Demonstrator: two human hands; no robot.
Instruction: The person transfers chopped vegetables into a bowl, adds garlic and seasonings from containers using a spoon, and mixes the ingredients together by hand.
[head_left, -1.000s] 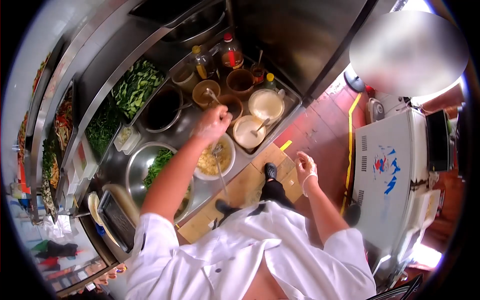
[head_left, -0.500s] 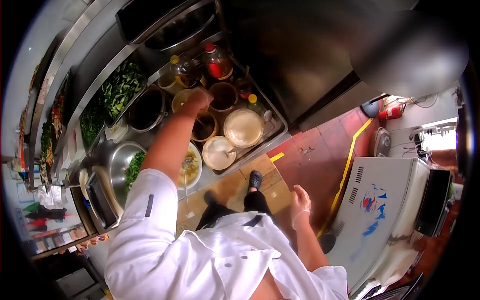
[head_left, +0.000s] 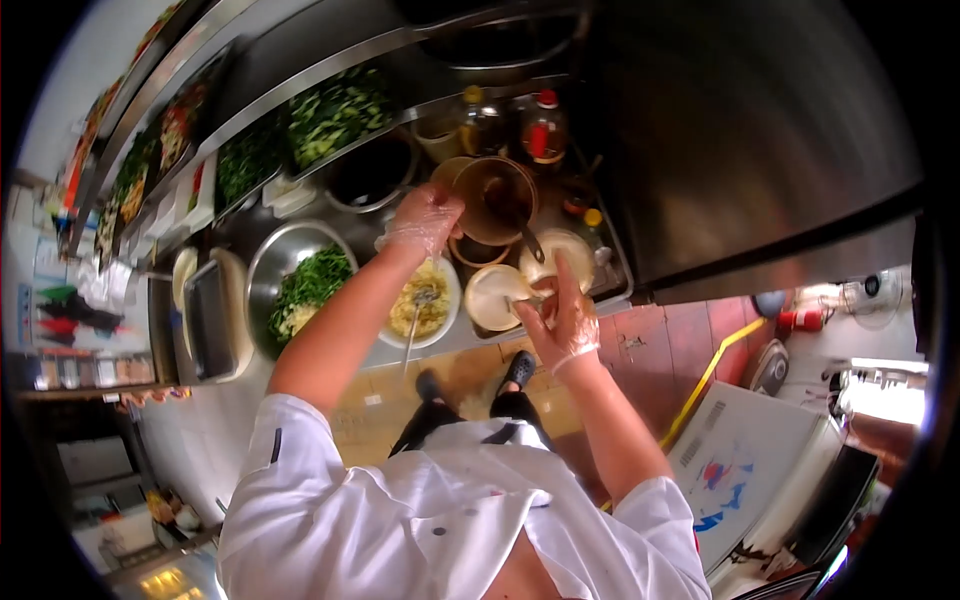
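My left hand (head_left: 425,217), in a clear plastic glove, grips the rim of a round tub with brown contents (head_left: 490,195), lifted and tilted above the other tubs. A spoon (head_left: 532,240) leans out of it, handle toward my right hand. My right hand (head_left: 566,325), gloved too, hovers over two tubs of white contents, thumb and fingers apart. One white tub (head_left: 490,298) has a spoon handle at its edge, close to my thumb; the other white tub (head_left: 565,255) is partly hidden by my fingers. Another tub (head_left: 475,252) sits under the lifted one.
A steel bowl of chopped greens (head_left: 310,285) and a bowl of yellowish food (head_left: 425,305) with a spoon stand at left. Behind are a dark pot (head_left: 370,180), a red-capped bottle (head_left: 544,130) and a yellow-capped bottle (head_left: 480,120). A steel panel (head_left: 760,150) rises at right.
My left hand has taken hold of the brown tub and raised it. My right hand has come up from beside my body to the white tubs. The view has turned left.
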